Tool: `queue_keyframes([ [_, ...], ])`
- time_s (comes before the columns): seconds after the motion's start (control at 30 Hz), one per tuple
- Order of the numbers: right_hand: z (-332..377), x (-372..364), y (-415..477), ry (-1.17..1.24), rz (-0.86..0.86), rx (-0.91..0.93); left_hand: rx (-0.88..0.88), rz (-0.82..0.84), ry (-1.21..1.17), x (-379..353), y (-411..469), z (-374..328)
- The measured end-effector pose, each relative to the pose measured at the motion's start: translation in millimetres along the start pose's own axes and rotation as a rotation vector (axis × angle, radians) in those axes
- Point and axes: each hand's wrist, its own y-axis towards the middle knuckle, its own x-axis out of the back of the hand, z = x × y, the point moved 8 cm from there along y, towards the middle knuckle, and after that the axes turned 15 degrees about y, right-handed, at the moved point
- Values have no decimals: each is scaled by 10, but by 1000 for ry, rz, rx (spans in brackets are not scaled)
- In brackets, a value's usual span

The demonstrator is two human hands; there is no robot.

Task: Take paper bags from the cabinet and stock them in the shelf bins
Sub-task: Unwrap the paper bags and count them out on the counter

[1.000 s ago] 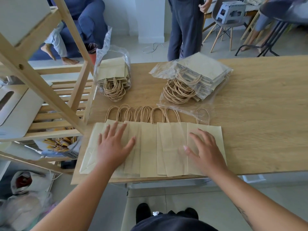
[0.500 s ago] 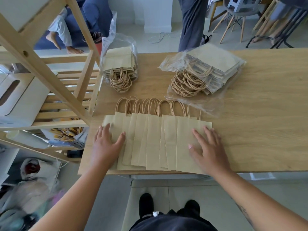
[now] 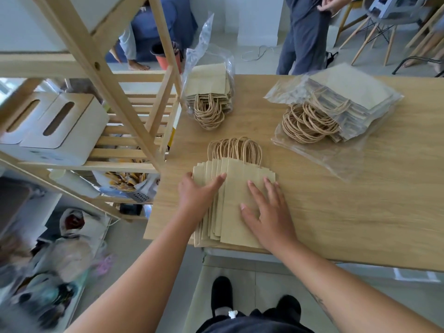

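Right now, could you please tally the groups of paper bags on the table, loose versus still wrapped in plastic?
Loose stack: 1
Plastic-wrapped bundles: 2
Total: 3

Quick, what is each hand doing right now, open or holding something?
Left hand: open, straight fingers pressing the left side of the paper bags.
Right hand: open, flat on top of the paper bags.

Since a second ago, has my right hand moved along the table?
Yes. The right hand slid left, away from the big wrapped bundle toward the shelf, closing up the loose bags.
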Motion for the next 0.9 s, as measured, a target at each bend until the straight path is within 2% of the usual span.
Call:
queue_keyframes([
  [0.13, 132, -26, 53, 18, 42, 40, 57, 75, 24, 0, 68, -15],
  [0.23, 223, 30, 61, 248, 0, 44, 87, 144, -15, 32, 77, -9],
  [0.3, 149, 127, 57, 454, -115, -46, 86, 196, -69, 42, 78, -9],
  [0.37, 2, 177, 46, 532, -161, -173, 73, 246, -108, 21, 65, -11],
  [0.5, -36, 112, 89, 619, -32, -253, 39, 311, -229, -127, -41, -92],
  [0.67, 4, 242, 156, 846, -100, -307, -43, 336, -348, -213, -95, -206],
  [0.77, -61, 269, 198, 1013, -7, -404, -106, 361, -406, -201, -134, -287],
  [0.83, -58, 324, 264, 1095, 62, -393, -158, 360, -432, -176, -155, -379],
  [0.9, 17, 478, 344, 1062, 76, -316, -243, 336, -436, -92, -159, -516],
])
